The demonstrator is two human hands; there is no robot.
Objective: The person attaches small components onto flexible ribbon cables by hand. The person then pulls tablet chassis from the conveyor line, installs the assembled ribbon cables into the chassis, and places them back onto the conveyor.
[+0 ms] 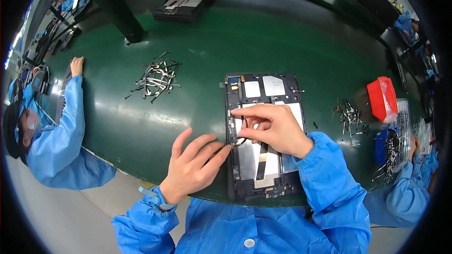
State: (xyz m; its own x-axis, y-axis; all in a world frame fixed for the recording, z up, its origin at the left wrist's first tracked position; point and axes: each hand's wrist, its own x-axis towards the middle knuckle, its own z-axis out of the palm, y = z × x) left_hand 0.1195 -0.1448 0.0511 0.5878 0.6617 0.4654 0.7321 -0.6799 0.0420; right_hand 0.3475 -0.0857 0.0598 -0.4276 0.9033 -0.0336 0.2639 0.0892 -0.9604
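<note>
An opened tablet (245,174) lies in front of me, its black frame, silvery plates and small boards exposed. Over its middle, my right hand (278,127) bends its fingers around a thin black cable (245,123), which curves down to the tablet's left side. Its index fingertip reaches the narrow board along that side; part of the grip is hidden behind the fingers. At the tablet's left edge, my left hand (195,164) has its fingers spread, the lowest one touching the edge near the cable's lower end. Nothing is held in it.
Short loose cables form a pile (157,77) at left and another pile (349,116) at right. Beyond that stand a red bin (380,99) and a blue bin (381,146). Stacked tablets (188,0) lie at the back, near a dark post (110,9). Co-workers sit left and right.
</note>
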